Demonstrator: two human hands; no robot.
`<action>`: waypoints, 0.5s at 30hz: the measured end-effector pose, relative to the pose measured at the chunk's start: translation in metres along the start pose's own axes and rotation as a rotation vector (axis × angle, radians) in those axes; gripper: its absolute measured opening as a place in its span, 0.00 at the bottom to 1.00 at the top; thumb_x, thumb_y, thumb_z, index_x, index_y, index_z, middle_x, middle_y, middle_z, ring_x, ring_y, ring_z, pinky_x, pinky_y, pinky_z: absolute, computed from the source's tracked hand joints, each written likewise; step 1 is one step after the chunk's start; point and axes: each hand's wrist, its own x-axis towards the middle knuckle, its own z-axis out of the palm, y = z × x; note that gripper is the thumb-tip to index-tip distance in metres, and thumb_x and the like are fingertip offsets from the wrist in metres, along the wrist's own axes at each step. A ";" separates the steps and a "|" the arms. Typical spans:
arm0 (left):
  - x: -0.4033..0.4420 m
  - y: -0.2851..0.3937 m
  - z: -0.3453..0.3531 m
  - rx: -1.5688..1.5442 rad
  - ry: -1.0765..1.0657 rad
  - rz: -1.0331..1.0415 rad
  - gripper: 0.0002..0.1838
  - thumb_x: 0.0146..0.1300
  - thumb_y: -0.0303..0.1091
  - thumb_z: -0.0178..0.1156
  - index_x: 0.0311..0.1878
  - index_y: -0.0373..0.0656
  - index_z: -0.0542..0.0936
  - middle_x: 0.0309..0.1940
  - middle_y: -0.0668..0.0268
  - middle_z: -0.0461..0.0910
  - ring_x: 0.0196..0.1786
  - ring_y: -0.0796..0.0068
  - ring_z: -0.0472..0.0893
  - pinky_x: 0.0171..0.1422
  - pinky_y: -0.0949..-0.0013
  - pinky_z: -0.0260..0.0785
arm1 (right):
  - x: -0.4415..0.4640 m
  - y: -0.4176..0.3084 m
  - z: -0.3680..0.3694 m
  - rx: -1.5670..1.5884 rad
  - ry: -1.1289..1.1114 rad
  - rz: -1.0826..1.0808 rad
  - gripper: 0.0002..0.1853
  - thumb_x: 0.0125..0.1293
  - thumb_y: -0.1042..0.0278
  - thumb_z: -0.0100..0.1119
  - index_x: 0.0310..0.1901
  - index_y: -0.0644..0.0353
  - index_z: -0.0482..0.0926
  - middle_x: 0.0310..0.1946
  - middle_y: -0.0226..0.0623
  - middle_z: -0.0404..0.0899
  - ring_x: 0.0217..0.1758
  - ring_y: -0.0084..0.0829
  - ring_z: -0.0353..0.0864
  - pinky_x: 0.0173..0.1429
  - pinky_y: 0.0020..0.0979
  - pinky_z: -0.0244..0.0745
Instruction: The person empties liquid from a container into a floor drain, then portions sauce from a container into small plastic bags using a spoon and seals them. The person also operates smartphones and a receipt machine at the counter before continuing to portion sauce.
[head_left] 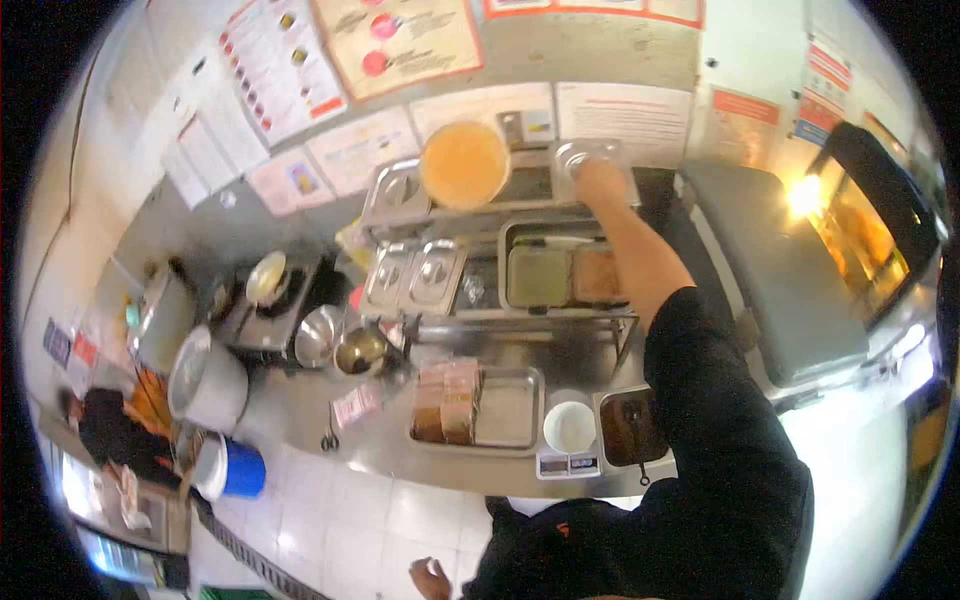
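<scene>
My right arm stretches up to the raised rack, where my right hand [600,183] is closed over the middle of a steel pan lid [572,157]; its fingertips are blurred. Below that arm sits a steel tray holding a pan of green sauce [539,277] and a pan of reddish-brown food [596,274]. Down by my side, over the floor, my left hand [430,578] hangs with loosely bent fingers and holds nothing. A round tub of orange contents [465,165] stands on the rack to the left of my right hand.
On the counter are a tray [511,408] with wrapped packs [446,402], a white bowl [570,427] on a scale [567,464], a dark sauce pan [632,428] and scissors [330,438]. A large grey appliance [775,270] stands right. Another person [118,435] is far left.
</scene>
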 end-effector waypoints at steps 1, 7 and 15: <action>-0.013 -0.009 -0.002 0.117 -0.022 -0.168 0.14 0.64 0.38 0.59 0.44 0.36 0.79 0.44 0.48 0.78 0.49 0.45 0.76 0.61 0.44 0.65 | -0.005 0.002 -0.013 -0.013 -0.008 0.019 0.16 0.68 0.59 0.51 0.42 0.59 0.85 0.45 0.48 0.84 0.48 0.48 0.85 0.56 0.49 0.78; -0.022 0.002 -0.037 0.252 -0.092 -0.077 0.14 0.62 0.41 0.63 0.45 0.42 0.80 0.42 0.54 0.79 0.47 0.49 0.77 0.53 0.51 0.69 | 0.028 0.013 0.009 -0.474 0.070 -0.529 0.17 0.65 0.59 0.52 0.37 0.60 0.87 0.37 0.49 0.86 0.40 0.48 0.86 0.46 0.48 0.79; 0.160 0.046 -0.037 0.065 0.069 0.127 0.13 0.58 0.36 0.67 0.45 0.44 0.80 0.43 0.58 0.79 0.50 0.53 0.77 0.57 0.53 0.69 | -0.134 -0.087 -0.155 0.575 0.192 -0.414 0.17 0.69 0.68 0.57 0.58 0.61 0.78 0.49 0.41 0.79 0.44 0.30 0.78 0.51 0.29 0.73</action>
